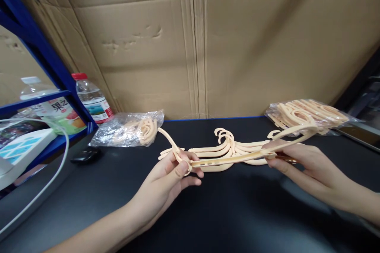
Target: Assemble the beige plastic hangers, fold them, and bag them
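Note:
A beige plastic clothes hanger (230,161) is held sideways above the black table, spanning both hands. My left hand (169,180) pinches its left end between thumb and fingers, where a thin curved beige piece sticks up. Whether that curved piece is joined to the bar cannot be made out. My right hand (308,166) is closed round the other end, and a bent loop of the hanger rises above the knuckles. Behind the held hanger, several more beige hangers (225,146) lie on the table with their hooks bunched together, partly hidden by it.
Clear plastic bags of beige hangers lie at the back left (130,128) and back right (308,112). A black mouse (86,155), a red-capped bottle (92,99), a white cable (63,158) and a blue shelf (63,95) stand left. Cardboard (142,47) walls the back.

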The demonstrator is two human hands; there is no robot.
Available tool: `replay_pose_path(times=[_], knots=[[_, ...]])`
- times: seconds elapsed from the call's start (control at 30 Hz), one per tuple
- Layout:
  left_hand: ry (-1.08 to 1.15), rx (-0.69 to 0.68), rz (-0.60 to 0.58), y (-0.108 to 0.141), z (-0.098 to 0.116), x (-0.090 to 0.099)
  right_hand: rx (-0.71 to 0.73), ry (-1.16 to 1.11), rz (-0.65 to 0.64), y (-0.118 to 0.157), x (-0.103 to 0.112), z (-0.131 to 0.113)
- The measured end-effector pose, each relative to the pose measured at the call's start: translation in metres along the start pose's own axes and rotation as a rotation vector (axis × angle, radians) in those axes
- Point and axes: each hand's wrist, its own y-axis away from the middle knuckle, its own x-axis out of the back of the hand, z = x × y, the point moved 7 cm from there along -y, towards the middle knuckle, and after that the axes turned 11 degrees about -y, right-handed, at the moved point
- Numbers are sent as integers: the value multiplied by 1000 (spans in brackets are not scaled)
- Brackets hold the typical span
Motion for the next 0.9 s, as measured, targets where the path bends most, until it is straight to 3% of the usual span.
replay_pose_path(times=[0.43, 0.63, 0.9], knots=[[-2, 43, -71, 3, -5, -5, 34, -28, -41, 0, -7, -10], [-8, 56, -8, 4, -5, -1, 98, 20, 27, 0, -6, -18], [-3, 93, 28, 3, -6, 0, 71, 29, 30, 0, -6, -16]])
